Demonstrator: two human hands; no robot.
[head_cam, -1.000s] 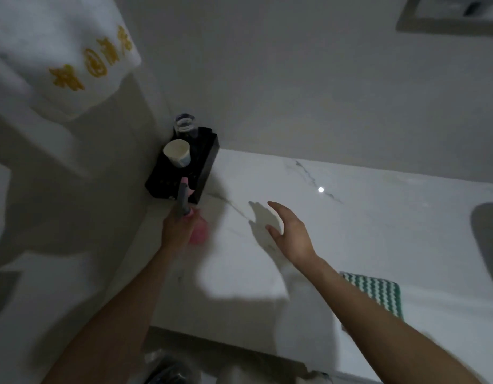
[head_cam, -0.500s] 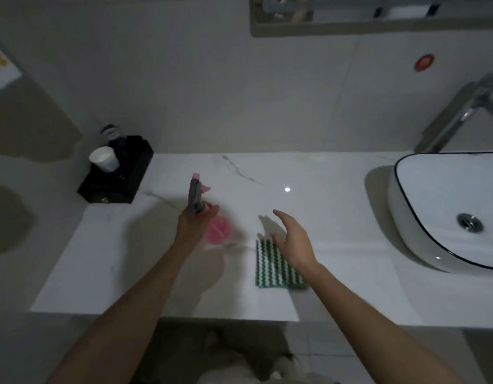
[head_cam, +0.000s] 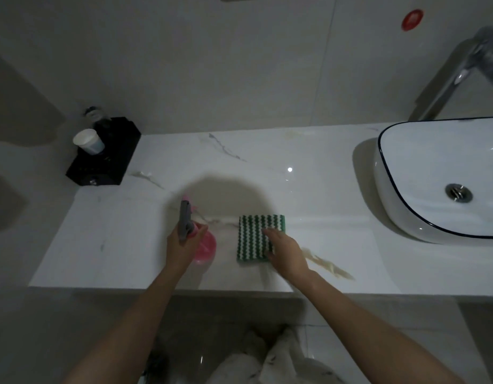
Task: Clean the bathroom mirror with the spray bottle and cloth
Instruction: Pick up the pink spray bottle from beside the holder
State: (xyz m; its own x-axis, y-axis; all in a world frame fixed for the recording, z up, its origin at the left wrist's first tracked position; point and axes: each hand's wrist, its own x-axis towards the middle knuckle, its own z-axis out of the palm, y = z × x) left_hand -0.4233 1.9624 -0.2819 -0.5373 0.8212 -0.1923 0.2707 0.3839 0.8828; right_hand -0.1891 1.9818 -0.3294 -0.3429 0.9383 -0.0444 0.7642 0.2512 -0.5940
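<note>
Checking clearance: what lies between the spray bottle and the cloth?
Only bare marble countertop, shown in the head view, separates the pink spray bottle from the green-striped cloth.

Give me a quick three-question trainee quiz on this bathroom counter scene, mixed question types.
1. True or false: the left hand grips the spray bottle.
2. Multiple choice: the cloth lies A) in the sink, B) flat on the counter, C) on the black tray.
3. Fill in: the right hand is over the ____.

Key: 1 true; 2 B; 3 cloth.
</note>
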